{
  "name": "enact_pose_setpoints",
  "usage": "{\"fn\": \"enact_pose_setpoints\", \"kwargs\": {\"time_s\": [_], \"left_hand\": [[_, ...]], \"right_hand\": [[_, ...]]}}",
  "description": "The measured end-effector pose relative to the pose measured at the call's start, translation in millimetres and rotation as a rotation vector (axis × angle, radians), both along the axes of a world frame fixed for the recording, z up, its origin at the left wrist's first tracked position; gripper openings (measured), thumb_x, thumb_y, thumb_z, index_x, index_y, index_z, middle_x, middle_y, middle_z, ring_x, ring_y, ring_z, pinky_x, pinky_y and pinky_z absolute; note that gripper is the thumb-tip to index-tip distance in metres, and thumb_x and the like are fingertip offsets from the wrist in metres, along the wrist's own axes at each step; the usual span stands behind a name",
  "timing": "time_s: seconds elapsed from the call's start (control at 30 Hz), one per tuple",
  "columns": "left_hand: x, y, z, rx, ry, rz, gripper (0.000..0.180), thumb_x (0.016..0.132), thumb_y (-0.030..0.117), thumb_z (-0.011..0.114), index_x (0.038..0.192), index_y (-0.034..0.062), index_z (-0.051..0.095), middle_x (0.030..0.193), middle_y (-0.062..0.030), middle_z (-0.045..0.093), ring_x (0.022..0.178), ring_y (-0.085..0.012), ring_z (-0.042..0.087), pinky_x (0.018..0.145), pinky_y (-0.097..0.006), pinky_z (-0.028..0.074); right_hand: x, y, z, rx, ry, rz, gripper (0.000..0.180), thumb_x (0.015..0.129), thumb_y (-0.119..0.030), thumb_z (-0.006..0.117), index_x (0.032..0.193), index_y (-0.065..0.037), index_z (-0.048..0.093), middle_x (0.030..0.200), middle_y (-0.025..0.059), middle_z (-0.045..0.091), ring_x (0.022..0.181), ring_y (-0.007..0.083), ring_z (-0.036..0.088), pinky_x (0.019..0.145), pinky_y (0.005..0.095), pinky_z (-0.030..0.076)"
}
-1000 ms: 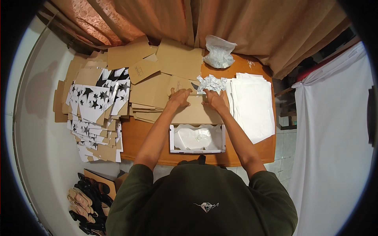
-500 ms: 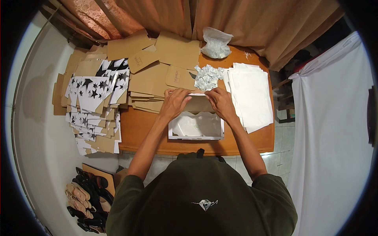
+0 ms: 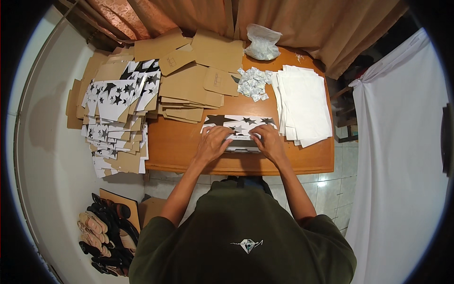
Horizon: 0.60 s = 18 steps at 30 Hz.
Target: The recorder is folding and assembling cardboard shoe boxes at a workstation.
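A shoebox-like carton with a white lid (image 3: 241, 122) printed with black and grey stars lies at the table's front. Its lid is swung over the top and covers most of the opening; a narrow dark gap shows above the front wall (image 3: 242, 150). My left hand (image 3: 214, 141) grips the left part of the lid's front edge, fingers bent on top. At the right part of that edge, my right hand (image 3: 267, 143) pinches the lid between thumb and fingers. The box's contents are hidden from sight.
Small white sachets (image 3: 253, 84) lie in a pile behind the box, near a clear plastic bag (image 3: 263, 43) of more. White paper sheets (image 3: 303, 106) are stacked right. Flat brown cardboard (image 3: 189, 90) and star-printed pieces (image 3: 116, 102) pile up left. Shoes (image 3: 106, 232) stand lower left.
Both hands have pulled the lid toward me and down, from upright behind the box to over its opening. Its starred outer face now shows. The view has shifted slightly.
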<state>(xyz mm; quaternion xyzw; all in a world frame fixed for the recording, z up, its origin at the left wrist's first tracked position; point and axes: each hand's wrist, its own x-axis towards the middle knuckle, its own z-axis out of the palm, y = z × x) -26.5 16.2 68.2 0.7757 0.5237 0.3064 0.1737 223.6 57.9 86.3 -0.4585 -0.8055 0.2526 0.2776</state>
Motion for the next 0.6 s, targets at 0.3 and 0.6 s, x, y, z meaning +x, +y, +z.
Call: {"fn": "enact_pose_setpoints", "kwargs": {"time_s": [0.3,0.6], "left_hand": [[12,-27,-38,0.057,0.081,0.006,0.021,0.085,0.011,0.074,0.105,0.0115,0.070,0.113,-0.0006,0.068,0.111,-0.0224,0.061,0.096,-0.044,0.039],[13,-36,-74,0.047,0.115,0.004,0.018,0.085,0.006,0.072,0.102,0.0106,0.073,0.110,-0.0015,0.071,0.108,-0.0222,0.062,0.097,-0.044,0.040]], "right_hand": [[3,-38,-59,0.296,-0.123,0.069,0.018,0.085,-0.016,0.076,0.102,-0.011,0.071,0.107,0.0031,0.069,0.106,0.0251,0.062,0.093,0.0428,0.045],[8,-51,-104,0.377,-0.195,0.107,0.033,0.076,-0.010,0.072,0.109,-0.008,0.069,0.116,0.0079,0.067,0.114,0.0302,0.061,0.099,0.0476,0.044]]}}
